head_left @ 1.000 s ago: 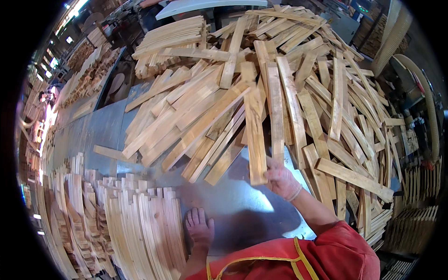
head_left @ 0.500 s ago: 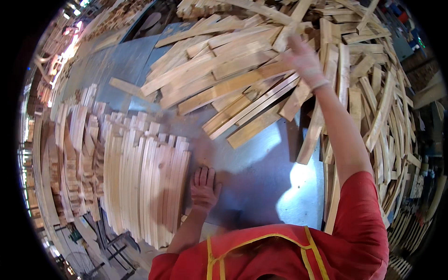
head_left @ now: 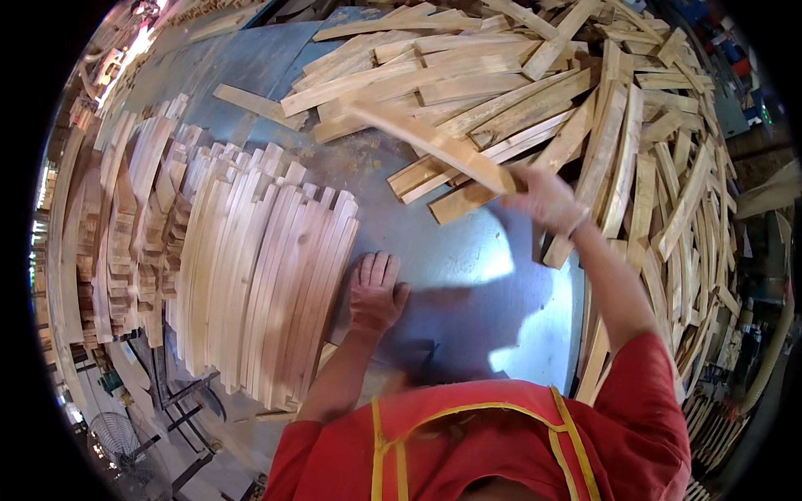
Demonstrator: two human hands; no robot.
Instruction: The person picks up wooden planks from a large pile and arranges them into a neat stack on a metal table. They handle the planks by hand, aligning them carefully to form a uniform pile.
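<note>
- Blue-grey metal tabletop (head_left: 418,242) fills the middle of my feed, shining brightly toward the right and shaded near the person's body.
- Around it I make out a cluttered workshop, bent by the lens: a round wire-guarded fan (head_left: 114,432) at lower left, a pale hose (head_left: 770,359) at the right rim.
- I see the right hand (head_left: 547,202) pinching one wooden board (head_left: 439,149) at its near end; motion blur hides from me how each finger sits.
- That board slants away from the hand toward the upper left, passing in front of loose boards in my view. I cannot tell how high it is held.
- Left hand (head_left: 376,290): I read it as palm down on the metal, fingers side by side and pointing away from the body, thumb set apart. It is grasping nothing that I can see.
- Just beside it, on its left, I have a tidy row of upright-edged strips (head_left: 280,284); whether hand and row touch, I cannot tell.
- Beyond and to the right I get a heap of boards (head_left: 620,196), lying crosswise over one another.
- Lower down I see the person's red top (head_left: 484,401) with yellow trim.
</note>
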